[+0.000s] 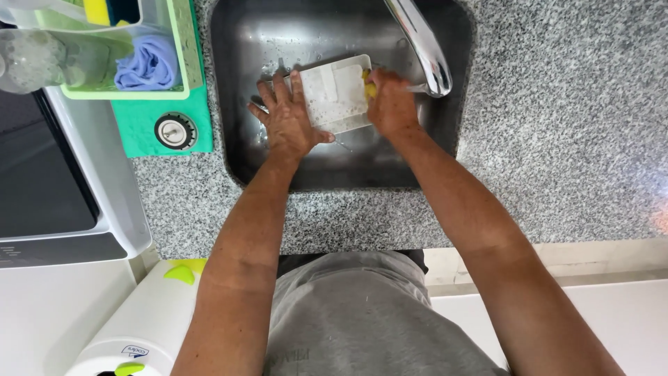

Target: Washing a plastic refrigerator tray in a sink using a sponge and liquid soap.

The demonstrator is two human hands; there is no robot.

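Over the steel sink [236, 83], my left hand [287, 118] grips the left edge of a white rectangular plastic tray [337, 94], thumb on its lower side. My right hand [391, 104] presses a yellow sponge [367, 82] against the tray's right edge; only a bit of the sponge shows past my fingers. The tray is wet and sudsy.
A chrome faucet [423, 43] arches over the sink just right of my right hand. Speckled granite counter [557, 125] surrounds the sink. At left sit a green mat [149, 139] with a metal sink strainer [175, 130], a green rack [188, 42] holding a blue cloth [147, 64], and a white appliance [104, 181].
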